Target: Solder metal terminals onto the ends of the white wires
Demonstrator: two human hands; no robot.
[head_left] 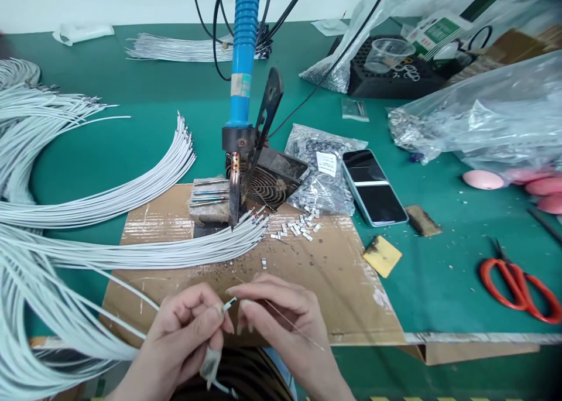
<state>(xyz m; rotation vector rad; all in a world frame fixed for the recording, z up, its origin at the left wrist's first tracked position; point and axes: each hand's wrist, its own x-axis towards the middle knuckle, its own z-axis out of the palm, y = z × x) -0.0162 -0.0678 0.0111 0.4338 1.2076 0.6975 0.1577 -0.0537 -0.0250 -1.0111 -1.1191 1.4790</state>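
My left hand [187,331] pinches a white cable near its end, and the stripped tip [230,302] points toward my right hand. A whitish crumpled scrap [211,363] hangs below the left fingers. My right hand [281,319] is closed on a thin wire [298,329] that looks like solder and runs back across the palm. Its fingertips come close to the cable tip; whether they touch it I cannot tell. Just ahead of both hands lies a small white connector [264,263]. Beyond it, a blue-handled soldering iron [241,99] stands with its tip down over a bundle of white cables [175,256].
Cardboard [342,307] covers the bench in front of me. Several small white connectors [298,228] lie near a bag of parts [325,161]. Rightward are a phone [375,187], a yellow sponge [381,256] and red scissors [518,287]. More cable bundles [88,205] fill the left.
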